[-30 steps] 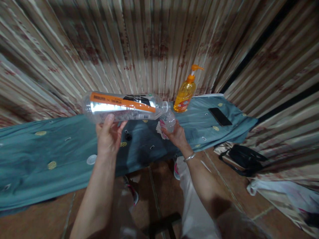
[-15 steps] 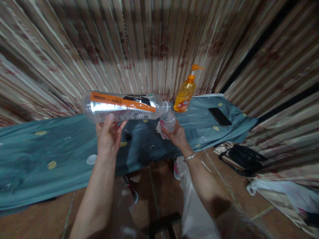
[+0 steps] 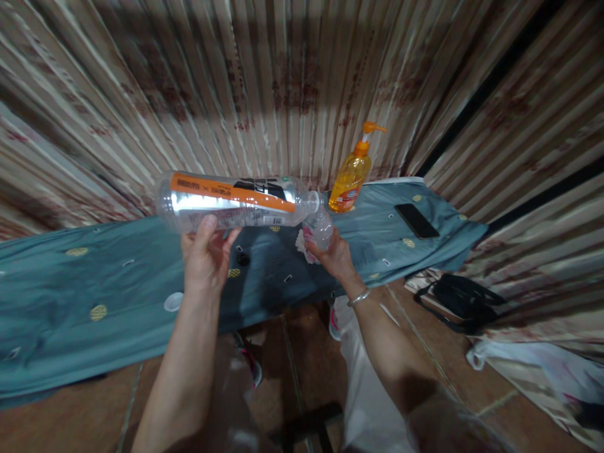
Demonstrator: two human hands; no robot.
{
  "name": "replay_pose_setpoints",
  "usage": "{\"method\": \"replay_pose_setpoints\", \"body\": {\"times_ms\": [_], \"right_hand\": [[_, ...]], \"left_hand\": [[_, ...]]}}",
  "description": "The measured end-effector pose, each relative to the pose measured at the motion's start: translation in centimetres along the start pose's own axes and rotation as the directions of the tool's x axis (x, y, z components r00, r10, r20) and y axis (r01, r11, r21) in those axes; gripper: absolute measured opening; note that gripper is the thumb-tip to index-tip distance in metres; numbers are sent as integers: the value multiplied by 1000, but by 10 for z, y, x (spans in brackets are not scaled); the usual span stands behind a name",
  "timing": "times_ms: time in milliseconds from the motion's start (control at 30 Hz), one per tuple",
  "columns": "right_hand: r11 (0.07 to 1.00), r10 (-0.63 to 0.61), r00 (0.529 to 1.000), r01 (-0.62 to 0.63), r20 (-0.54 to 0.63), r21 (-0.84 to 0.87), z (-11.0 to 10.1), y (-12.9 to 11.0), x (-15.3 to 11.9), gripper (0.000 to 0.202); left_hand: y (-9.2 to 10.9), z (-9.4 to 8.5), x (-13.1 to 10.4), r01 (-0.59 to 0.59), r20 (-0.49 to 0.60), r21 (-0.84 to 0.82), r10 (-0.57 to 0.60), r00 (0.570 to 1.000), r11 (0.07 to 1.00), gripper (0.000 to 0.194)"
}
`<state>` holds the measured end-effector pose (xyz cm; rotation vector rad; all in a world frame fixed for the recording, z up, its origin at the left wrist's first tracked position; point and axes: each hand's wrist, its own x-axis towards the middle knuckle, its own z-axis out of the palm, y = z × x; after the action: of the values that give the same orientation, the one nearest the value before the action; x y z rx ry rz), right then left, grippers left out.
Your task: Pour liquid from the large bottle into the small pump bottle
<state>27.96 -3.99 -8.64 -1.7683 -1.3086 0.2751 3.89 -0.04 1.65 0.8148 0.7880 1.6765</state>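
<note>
My left hand [image 3: 207, 255] grips a large clear plastic bottle [image 3: 231, 201] with an orange and silver label, from below. The bottle lies nearly level in the air, its uncapped neck pointing right. My right hand [image 3: 336, 255] is wrapped round a small clear plastic bottle [image 3: 321, 229] that stands tilted beneath that neck. The two mouths meet or nearly meet; whether they touch I cannot tell. A crumpled pinkish-white cloth or tissue [image 3: 306, 248] shows beside the small bottle. Any liquid in the large bottle is hard to make out.
Behind the small bottle stands a pump bottle of yellow liquid [image 3: 350, 179]. A black phone [image 3: 417, 221] lies to its right on the green cloth [image 3: 132, 270]. A white lid [image 3: 173, 302] and a small black cap [image 3: 243, 258] lie nearer. A black bag [image 3: 465, 299] rests at the right.
</note>
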Motion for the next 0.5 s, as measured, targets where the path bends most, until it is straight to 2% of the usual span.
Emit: {"method": "replay_pose_setpoints", "body": {"times_ms": [133,300,500], "right_hand": [[1000,15,1000,-15,7,0,-1,-2,0,67],[1000,9,1000,-9,10,6,-3,-3,0,65],[1000,7,1000,-7,-5,2,-1,-2,0,62]], "left_hand": [[0,-2,0,-10,29,32,9,1000,999,43],[2,1,-2,6,9,-6,-6,1000,1000,49],[-2,-2,1,-27,36,7,27,999,1000,44]]}}
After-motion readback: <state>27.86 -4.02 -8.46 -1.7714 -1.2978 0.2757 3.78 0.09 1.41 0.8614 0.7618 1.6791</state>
